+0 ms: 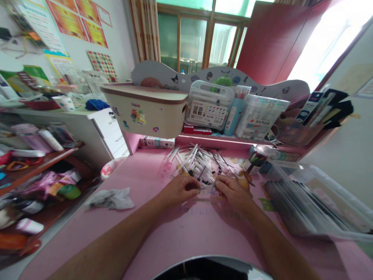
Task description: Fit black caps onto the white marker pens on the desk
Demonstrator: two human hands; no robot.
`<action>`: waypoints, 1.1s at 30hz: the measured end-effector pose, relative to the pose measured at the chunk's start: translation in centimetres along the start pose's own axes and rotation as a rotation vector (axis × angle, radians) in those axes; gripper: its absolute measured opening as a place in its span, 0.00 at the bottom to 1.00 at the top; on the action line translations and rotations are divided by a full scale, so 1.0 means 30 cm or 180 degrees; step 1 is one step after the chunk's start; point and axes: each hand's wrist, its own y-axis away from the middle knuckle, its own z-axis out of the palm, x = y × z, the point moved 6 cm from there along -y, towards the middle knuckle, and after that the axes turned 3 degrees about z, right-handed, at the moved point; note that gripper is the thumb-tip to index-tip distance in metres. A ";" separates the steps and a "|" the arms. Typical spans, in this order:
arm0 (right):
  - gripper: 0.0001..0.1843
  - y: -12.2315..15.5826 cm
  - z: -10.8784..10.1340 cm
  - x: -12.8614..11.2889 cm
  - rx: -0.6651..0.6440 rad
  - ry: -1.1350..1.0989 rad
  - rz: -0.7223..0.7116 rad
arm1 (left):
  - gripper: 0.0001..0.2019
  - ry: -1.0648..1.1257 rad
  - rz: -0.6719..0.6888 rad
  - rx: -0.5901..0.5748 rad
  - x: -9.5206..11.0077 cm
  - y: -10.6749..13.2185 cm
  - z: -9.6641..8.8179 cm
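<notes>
Near side of the pile of thin white plastic sticks (194,158), cut off below: vessel with a curved pale rim (171,266) and black interior; contents cannot be made out. Nearer the pile, just in front of it, over the pink desk (215,241): one thin translucent strip (207,187), blurred, between the hands. Left hand (181,189): thumb and forefinger pinching its left end. Right hand (233,190): fingers pressed together on its right end.

Left of pile: crumpled white-and-grey cloth (113,199). Well right of pile: open clear plastic rectangular box (349,232), holding long dark flat pieces (317,210). Small dark pieces lie among the pile's crossed sticks. Just right of pile: cylindrical can with silver top (258,155), upright.

Beyond pile, on the shelf: cream plastic bin with tan lid (148,112), stickered, lid on, contents hidden; clear plastic case with handle (210,105), labelled; light-blue cylindrical holder (232,116), pencils upright in it; clear plastic marker case (259,118); rightmost from pile, translucent pinkish cup (303,134) of packets.
</notes>
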 end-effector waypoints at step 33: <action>0.09 0.015 0.118 -0.068 0.0290 0.1745 -0.0865 | 0.11 0.3406 -0.0757 0.1360 -0.068 -0.002 -0.049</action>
